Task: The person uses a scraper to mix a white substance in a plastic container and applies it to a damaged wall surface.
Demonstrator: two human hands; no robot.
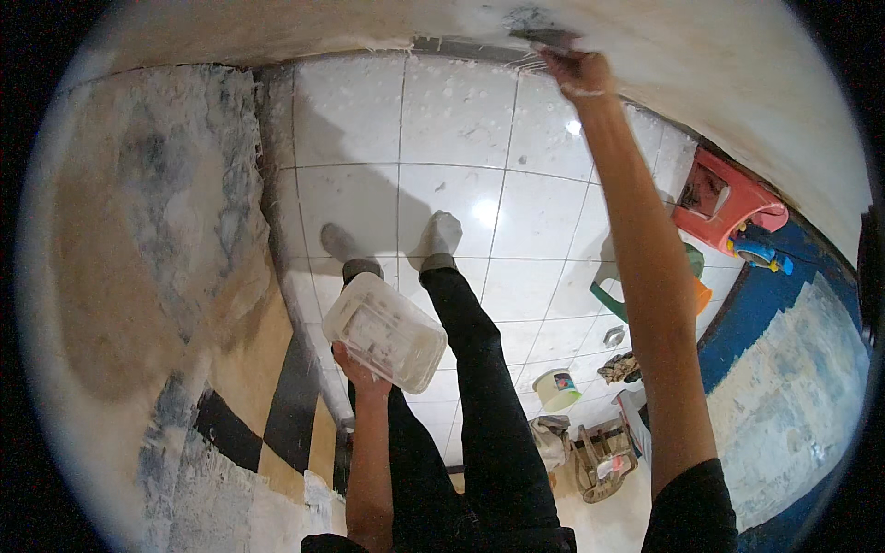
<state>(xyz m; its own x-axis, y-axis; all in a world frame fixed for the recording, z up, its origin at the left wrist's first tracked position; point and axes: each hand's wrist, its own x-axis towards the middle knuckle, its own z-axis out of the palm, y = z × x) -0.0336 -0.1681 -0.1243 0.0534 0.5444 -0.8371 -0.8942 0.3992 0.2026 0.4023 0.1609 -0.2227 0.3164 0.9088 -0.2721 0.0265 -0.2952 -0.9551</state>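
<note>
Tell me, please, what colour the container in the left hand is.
The container is a translucent, whitish colour; the head view shows it best.

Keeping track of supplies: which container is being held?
The translucent rectangular tub, held in the left hand; the small pale container is on the floor.

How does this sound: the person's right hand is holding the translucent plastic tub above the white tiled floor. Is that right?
Not quite: the head view shows the left hand holding the translucent plastic tub above the white tiled floor. The right hand is out at the pale wall with a dark flat tool.
</note>
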